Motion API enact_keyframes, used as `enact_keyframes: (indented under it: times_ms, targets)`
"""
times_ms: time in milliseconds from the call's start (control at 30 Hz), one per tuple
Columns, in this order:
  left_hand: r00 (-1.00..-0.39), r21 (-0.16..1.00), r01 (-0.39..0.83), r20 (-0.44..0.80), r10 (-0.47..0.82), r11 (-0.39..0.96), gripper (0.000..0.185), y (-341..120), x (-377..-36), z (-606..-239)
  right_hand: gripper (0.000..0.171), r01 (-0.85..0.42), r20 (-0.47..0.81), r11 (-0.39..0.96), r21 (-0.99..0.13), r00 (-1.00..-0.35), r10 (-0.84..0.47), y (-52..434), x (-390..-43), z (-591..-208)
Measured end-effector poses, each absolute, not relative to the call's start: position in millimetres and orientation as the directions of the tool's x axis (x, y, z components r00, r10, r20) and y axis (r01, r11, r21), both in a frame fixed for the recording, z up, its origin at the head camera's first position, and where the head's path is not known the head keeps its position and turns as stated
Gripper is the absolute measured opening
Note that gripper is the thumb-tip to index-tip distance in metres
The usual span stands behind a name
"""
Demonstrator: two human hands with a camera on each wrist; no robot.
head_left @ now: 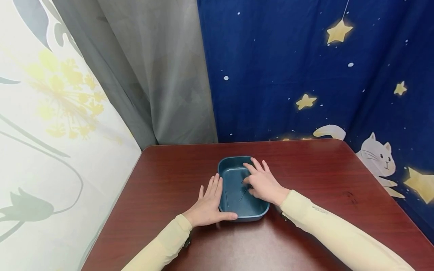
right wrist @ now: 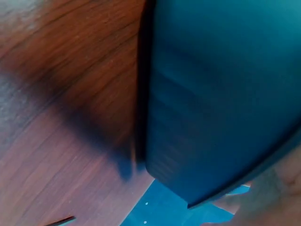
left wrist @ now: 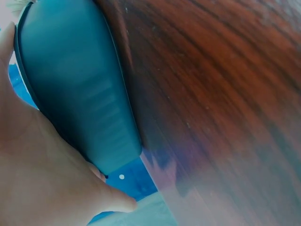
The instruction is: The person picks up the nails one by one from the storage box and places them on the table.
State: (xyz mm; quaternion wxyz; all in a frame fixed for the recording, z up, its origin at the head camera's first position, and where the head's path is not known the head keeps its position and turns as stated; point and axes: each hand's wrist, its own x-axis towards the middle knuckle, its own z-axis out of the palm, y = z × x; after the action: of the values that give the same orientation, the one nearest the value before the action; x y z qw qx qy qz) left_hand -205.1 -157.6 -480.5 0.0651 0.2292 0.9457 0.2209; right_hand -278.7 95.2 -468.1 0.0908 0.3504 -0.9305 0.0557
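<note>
A dark teal rectangular tray [head_left: 245, 217] rests on the table. My left hand [head_left: 207, 205] lies along its left side, fingers straight, thumb reaching across the near rim; the left wrist view shows this palm against the tray's outer wall [left wrist: 84, 89]. Over the right part of the tray is my right hand [head_left: 264, 185], index finger and thumb bent down inside, other fingers spread toward the far right corner. By the index fingertip is a small dark bit; whether it is pinched is unclear. Two thin dark pin-like pieces show inside, one at left [head_left: 227, 198], another near the thumb [head_left: 243, 194].
The dark red wooden table [head_left: 179, 165] extends around the tray. Thin dark marks or pieces [head_left: 350, 196] show on its right side, too small to identify. A thin dark piece [right wrist: 61, 221] also appears in the right wrist view. Curtains [head_left: 176, 75] hang behind.
</note>
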Motion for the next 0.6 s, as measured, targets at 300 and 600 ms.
enact_keyframes:
  times_ms: [300, 600]
  targets:
    - [-0.882, 0.45, 0.414, -0.016, 0.471, 0.791, 0.129, -158, -207, -483, 0.015, -0.692, 0.219, 0.722, 0.0, -0.705, -0.675, 85, -279, -474]
    - [-0.884, 0.436, 0.412, -0.02, 0.466, 0.8, 0.129, -159, -207, -481, 0.012, -0.705, 0.203, 0.707, 0.051, -0.686, -0.698, 81, -282, -475]
